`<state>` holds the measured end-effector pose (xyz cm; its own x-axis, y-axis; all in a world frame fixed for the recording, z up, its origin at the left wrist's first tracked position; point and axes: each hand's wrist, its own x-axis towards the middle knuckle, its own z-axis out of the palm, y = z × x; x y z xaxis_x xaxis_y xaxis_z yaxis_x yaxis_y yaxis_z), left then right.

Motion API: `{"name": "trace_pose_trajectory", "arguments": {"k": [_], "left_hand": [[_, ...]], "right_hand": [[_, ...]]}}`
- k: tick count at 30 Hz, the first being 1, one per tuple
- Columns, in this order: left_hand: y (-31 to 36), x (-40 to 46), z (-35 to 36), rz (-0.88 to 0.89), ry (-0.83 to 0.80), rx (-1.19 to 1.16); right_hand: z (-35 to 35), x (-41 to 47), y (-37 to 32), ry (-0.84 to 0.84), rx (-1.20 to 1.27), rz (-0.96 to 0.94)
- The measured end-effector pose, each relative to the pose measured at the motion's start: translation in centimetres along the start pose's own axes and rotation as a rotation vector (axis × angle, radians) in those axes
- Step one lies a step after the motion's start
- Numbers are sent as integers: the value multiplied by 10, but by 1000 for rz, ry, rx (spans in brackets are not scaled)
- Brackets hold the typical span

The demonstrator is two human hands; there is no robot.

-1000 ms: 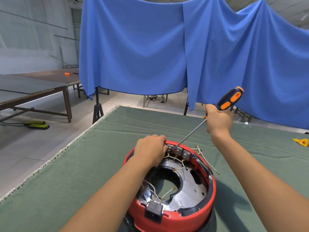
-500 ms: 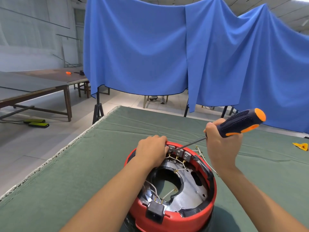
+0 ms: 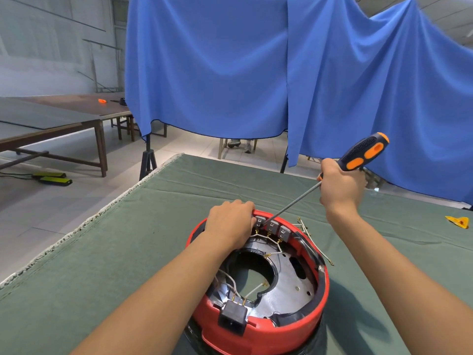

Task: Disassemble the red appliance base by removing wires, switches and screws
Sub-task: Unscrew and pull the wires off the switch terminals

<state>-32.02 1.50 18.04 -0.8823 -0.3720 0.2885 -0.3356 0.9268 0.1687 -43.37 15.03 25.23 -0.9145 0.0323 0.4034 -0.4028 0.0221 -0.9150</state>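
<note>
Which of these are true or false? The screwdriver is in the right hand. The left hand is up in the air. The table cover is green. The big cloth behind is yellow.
1. The screwdriver is in the right hand. True.
2. The left hand is up in the air. False: it rests on the rim of the red base.
3. The table cover is green. True.
4. The big cloth behind is yellow. False: it is blue.
</note>
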Motion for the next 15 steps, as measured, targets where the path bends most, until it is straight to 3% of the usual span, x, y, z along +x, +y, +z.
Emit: {"name": "trace_pose_trajectory", "arguments": {"k": [8,15], "left_hand": [[0,-4,-2,-6,-14,-19],[-2,-3,-4,-7,-6,-34]], "right_hand": [[-1,3,5,26,43,46],[-18,-37,8,24,168,-146]]}}
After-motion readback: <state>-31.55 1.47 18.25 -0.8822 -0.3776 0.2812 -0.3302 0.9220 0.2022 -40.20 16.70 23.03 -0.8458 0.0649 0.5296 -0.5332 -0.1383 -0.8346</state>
